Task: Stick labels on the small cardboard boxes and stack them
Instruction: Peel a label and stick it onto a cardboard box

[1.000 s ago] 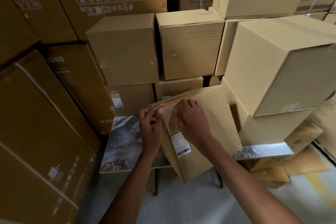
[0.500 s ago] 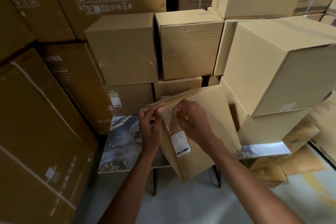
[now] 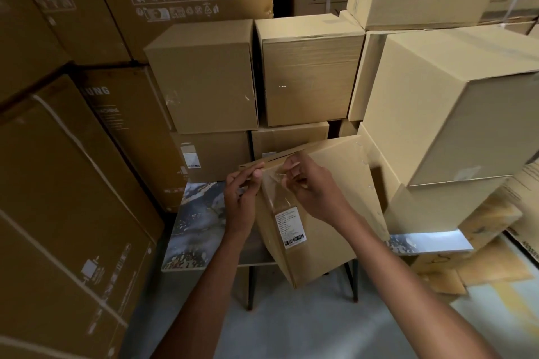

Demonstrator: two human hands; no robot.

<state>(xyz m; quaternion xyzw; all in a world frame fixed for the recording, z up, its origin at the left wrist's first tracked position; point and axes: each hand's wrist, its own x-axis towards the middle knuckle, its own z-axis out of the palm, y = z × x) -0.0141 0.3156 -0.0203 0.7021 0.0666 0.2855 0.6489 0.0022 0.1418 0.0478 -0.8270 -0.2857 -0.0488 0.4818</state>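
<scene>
The small cardboard box leans tilted on the front edge of the marble-patterned table, its labelled face turned up toward the person so the white barcode label is reachable. The left hand pinches the box's upper corner to steady it, while the right hand pinches clear tape above the label (likely sealing it down).
</scene>
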